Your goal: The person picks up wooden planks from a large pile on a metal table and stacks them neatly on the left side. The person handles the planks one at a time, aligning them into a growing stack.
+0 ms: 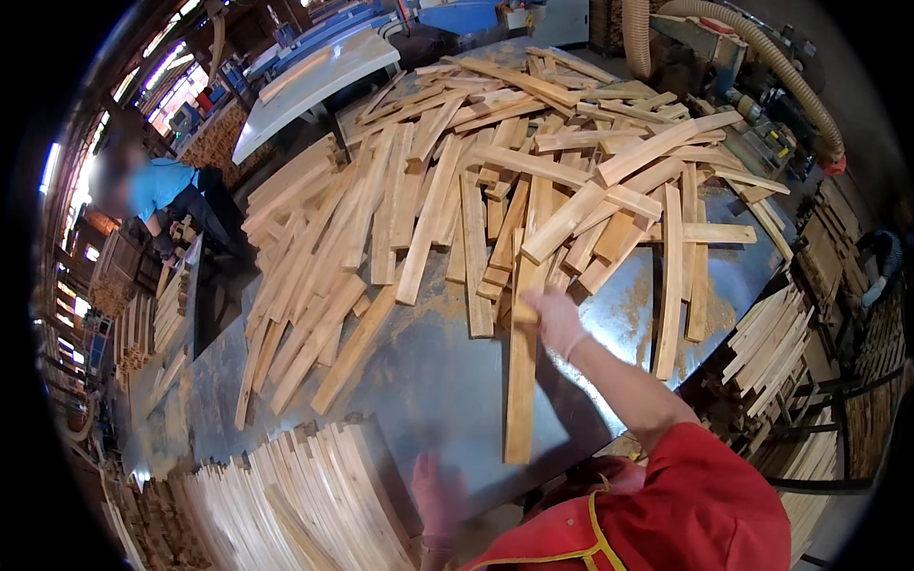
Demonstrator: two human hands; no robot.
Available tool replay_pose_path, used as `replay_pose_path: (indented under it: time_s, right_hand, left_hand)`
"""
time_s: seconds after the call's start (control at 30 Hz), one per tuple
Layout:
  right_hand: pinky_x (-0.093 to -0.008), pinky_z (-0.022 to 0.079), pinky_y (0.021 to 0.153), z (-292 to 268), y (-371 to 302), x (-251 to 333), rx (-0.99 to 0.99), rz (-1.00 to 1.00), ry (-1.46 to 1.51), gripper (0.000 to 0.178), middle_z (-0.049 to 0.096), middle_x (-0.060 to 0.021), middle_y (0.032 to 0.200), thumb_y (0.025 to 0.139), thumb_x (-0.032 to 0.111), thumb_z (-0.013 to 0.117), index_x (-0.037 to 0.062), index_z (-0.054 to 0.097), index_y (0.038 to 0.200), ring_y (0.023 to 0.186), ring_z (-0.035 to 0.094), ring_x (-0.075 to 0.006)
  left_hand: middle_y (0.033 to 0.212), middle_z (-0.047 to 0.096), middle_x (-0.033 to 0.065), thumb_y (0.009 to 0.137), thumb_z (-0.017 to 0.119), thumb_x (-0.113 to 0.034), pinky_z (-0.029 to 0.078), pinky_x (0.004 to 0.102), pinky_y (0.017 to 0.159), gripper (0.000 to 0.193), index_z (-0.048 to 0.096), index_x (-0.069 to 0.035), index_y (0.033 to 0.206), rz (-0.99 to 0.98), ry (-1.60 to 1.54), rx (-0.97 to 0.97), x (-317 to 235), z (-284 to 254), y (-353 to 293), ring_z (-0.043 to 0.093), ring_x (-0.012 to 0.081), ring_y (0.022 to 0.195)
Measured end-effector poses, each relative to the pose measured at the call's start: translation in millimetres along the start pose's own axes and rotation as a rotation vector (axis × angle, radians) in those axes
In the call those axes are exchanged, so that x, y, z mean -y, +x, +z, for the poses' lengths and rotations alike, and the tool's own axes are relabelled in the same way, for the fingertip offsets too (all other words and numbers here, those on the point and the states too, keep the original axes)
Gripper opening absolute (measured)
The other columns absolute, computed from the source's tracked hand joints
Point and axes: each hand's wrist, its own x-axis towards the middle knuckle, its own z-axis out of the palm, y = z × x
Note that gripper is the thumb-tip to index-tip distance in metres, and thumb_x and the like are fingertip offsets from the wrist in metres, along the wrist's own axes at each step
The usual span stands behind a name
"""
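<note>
A long wooden strip (pixel 520 400) lies on the metal-topped table (pixel 433 357), with one end toward me and the other among the heaped strips. My right hand (pixel 560 322) reaches in from the lower right, its fingers closed on the strip's edge about midway along. Near the table's front edge is my left hand (pixel 439 493), blurred by motion; its fingers do not show clearly. It is beside a tight row of pale wooden strips (pixel 305 490). A large loose pile of wooden strips (pixel 419 214) spreads across the table, crossing at many angles.
A person in a blue shirt (pixel 171 190) works at the far left. Ribbed hoses (pixel 762 43) and machinery stand at the back right. More stacked strips (pixel 776 347) lie right of the table, and a pale side table (pixel 319 86) stands behind the pile.
</note>
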Motion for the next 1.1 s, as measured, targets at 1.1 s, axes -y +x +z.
replay_pose_path:
  time_s: [1.1]
  right_hand:
    - [-0.0407, 0.050, 0.109, 142.6, -244.9, -215.3, 0.741, 0.248, -0.750, 0.078, 0.068, -0.0251, 0.139, 0.096, 0.042, 0.073, -0.0016, 0.049, 0.156, 0.127, 0.065, -0.0364]
  left_hand:
    - [0.121, 0.070, 0.0104, 0.092, 0.075, -0.032, 0.058, 0.0449, 0.083, 0.053, 0.058, -0.023, 0.141, -0.372, -0.128, 0.336, 27.5, -35.6, -199.1, 0.070, 0.0302, 0.107]
